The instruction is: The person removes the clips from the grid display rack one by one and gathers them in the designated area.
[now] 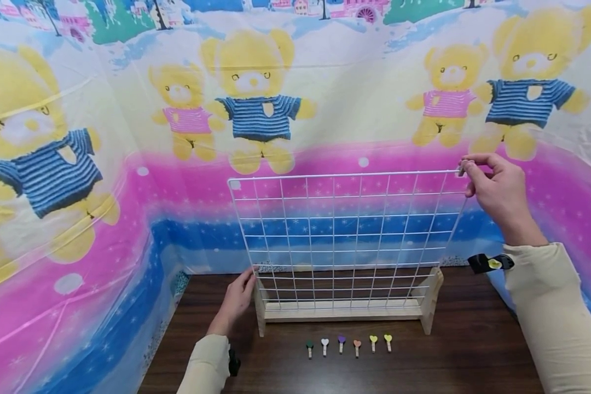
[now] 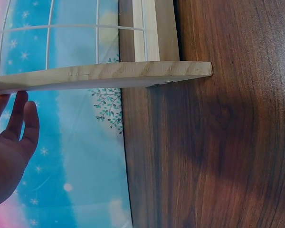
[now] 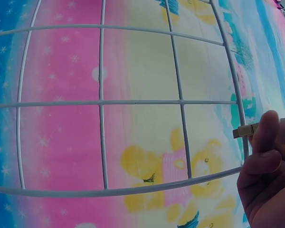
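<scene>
A white wire grid (image 1: 346, 235) stands upright in a wooden stand (image 1: 342, 312). At the grid's top right corner my right hand (image 1: 499, 189) pinches a small wooden clothespin (image 3: 246, 130) between thumb and fingers. Its tip overlaps the edge wire in the right wrist view. My left hand (image 1: 237, 298) is at the stand's left side piece (image 2: 109, 73), its relaxed fingers (image 2: 31, 121) against the outer face near the upper end. Several small clothespins with heart tops lie in a row before the stand, among them a green one (image 1: 310, 349), a white one (image 1: 325, 347) and a purple one (image 1: 342, 344).
The stand rests on a dark brown wooden table (image 1: 453, 355). Behind and to the left hangs a printed cloth (image 1: 340, 120) with teddy bears, close behind the grid. An orange clothespin (image 1: 357, 348) and two yellow clothespins (image 1: 373, 343) lie toward the right of the row.
</scene>
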{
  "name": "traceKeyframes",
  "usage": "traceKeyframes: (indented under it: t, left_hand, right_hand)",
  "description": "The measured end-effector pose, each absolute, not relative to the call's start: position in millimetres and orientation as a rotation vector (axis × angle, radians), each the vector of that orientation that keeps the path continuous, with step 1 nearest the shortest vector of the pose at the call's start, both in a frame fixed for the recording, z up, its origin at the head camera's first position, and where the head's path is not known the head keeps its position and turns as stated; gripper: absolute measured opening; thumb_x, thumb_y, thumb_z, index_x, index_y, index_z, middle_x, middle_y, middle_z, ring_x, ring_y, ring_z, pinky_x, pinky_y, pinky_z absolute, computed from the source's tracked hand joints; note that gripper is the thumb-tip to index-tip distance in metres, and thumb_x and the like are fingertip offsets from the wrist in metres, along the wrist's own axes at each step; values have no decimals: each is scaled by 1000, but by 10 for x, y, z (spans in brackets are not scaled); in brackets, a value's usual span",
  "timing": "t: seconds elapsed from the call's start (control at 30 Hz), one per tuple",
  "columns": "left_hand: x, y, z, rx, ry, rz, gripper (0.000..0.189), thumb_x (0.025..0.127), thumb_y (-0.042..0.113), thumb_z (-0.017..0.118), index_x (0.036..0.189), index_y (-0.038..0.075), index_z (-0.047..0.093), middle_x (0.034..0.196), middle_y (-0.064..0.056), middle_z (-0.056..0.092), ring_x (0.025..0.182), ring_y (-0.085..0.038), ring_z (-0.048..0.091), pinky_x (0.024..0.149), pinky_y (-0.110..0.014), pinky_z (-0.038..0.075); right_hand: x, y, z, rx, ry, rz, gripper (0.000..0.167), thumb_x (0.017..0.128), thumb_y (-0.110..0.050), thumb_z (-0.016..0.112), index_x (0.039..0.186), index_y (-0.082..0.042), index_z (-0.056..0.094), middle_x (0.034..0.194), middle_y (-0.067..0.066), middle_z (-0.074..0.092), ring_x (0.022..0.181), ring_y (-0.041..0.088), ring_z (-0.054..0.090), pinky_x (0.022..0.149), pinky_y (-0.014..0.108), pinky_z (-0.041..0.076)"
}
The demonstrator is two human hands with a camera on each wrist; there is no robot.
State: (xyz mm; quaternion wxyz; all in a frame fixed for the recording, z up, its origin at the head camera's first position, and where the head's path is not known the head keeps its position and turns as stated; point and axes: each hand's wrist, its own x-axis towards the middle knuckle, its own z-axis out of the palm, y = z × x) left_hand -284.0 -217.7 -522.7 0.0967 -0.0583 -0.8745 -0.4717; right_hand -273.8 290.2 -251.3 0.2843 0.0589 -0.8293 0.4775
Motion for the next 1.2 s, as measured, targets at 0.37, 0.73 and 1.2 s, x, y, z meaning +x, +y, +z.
traceKeyframes:
  t: [0.37,0.73,1.2]
  left_hand:
    - [-2839,-2177,-5236,-177,-2588,-1401,34,103,20,43,135,18,54,122,-12,60,88,-21,55,73,-38,43]
    - [-2821,-2177,-5220,-165,-2591,-1392,33,103,19,43,134,18,54,121,-14,60,78,-22,51,72,-38,41]
    - [-2825,-2171,-5214,-185,-2571,-1387,33,102,18,44,134,17,55,129,-15,57,106,-25,56,79,-42,44]
  right_hand:
    - [-2649,2883,-2450,214,-2119,1366,29,94,-26,59,114,-6,66,80,-5,63,50,9,52,46,17,42]
    - [-2484,2878,-2719,302,-2177,1260,26,96,-24,57,113,-5,65,83,-5,64,52,10,53,52,17,45]
    - [-2350,2893,-3247,326,-2352,1146,26,98,-27,53,114,-10,64,87,-6,64,56,17,54,48,26,41]
